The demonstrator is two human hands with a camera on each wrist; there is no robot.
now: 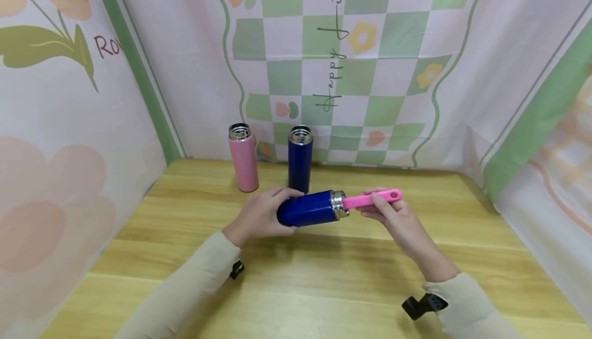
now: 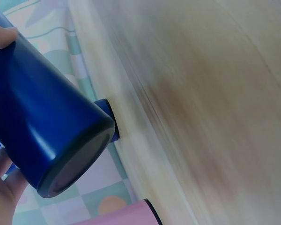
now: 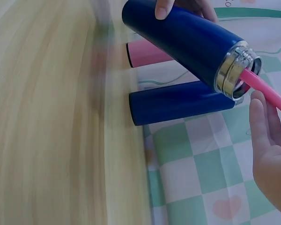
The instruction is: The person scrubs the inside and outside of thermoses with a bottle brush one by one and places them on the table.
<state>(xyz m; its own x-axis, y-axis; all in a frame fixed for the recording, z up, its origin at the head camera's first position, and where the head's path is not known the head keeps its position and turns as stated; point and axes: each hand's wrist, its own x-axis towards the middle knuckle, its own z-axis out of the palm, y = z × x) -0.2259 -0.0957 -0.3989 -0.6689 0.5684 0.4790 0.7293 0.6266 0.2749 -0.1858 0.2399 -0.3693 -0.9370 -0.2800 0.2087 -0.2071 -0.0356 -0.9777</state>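
Note:
My left hand (image 1: 264, 212) grips a dark blue vacuum flask (image 1: 307, 209) near its base, holding it above the table and tilted on its side. Its silver threaded mouth points right. From that mouth sticks a pink handle (image 1: 372, 199) with a hole at its end; whatever is on its inner end is hidden inside the flask. My right hand (image 1: 393, 217) pinches the handle between thumb and fingers. In the right wrist view the pink handle (image 3: 269, 94) enters the open metal neck (image 3: 232, 70). The left wrist view shows the held flask's dark base (image 2: 77, 159).
A pink flask (image 1: 244, 164) and a second dark blue flask (image 1: 299, 159) stand upright and lidless at the back of the wooden table (image 1: 296, 287). Behind them hangs a checkered green and white curtain (image 1: 324, 77), with patterned cloth on both sides.

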